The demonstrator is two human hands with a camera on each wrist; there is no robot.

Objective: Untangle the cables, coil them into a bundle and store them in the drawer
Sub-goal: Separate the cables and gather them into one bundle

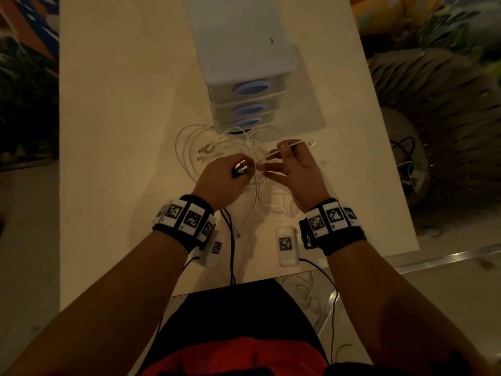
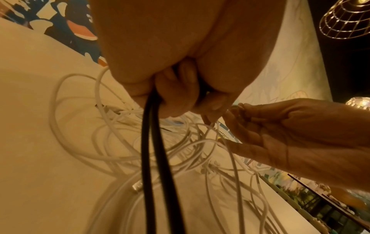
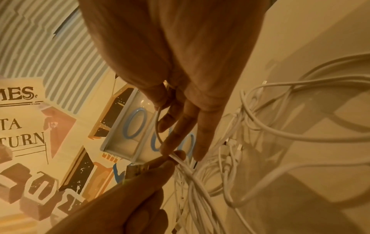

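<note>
Hands meet over tangle of white cables (image 1: pixel 217 147) on table (image 1: pixel 108 131). Left hand (image 1: pixel 225 180) curled, pinching one strand taut, likely as anchor. Right hand (image 1: pixel 294 172) pinches cable end between thumb and forefinger, other fingers spread, probably to thread it free. Cable count unclear. Drawer unit (image 1: pixel 244 104) just beyond fingertips: three drawers, shut.

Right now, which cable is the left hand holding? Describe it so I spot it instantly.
Start at the drawer unit on the table; before it lies the white cable tangle. The left hand grips the black cable, the only dark one there, doubled and hanging.
</note>
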